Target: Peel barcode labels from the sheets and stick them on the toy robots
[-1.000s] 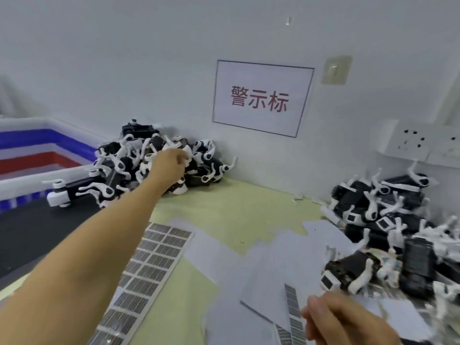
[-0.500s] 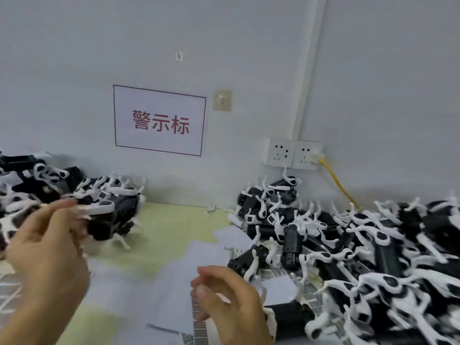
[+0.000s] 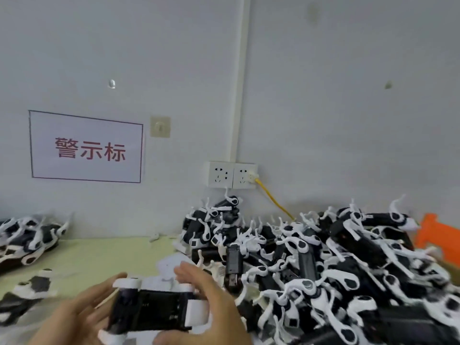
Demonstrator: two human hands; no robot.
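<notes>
Low in the middle of the head view, both hands hold one black-and-white toy robot [image 3: 154, 310]. My left hand [image 3: 74, 317] cradles its left end, thumb on top. My right hand [image 3: 214, 302] grips its right end, fingers over the top and thumb underneath. A big heap of the same toy robots [image 3: 323, 270] fills the right side of the table. A smaller heap [image 3: 27, 240] lies at the far left. A white paper sheet [image 3: 171, 261] shows just beyond my right fingers; I cannot make out barcode labels on it.
The pale green table [image 3: 104, 255] runs up to a grey wall with a red-lettered sign [image 3: 87, 148]. Two wall sockets [image 3: 231, 174] hold a yellow cable [image 3: 273, 201] that drops behind the big heap. An orange object [image 3: 435, 235] stands at the right edge. A blurred loose robot [image 3: 32, 287] lies lower left.
My left hand took a robot from the left heap and brought it to the middle. My right hand came up and took hold of it. The view swung right.
</notes>
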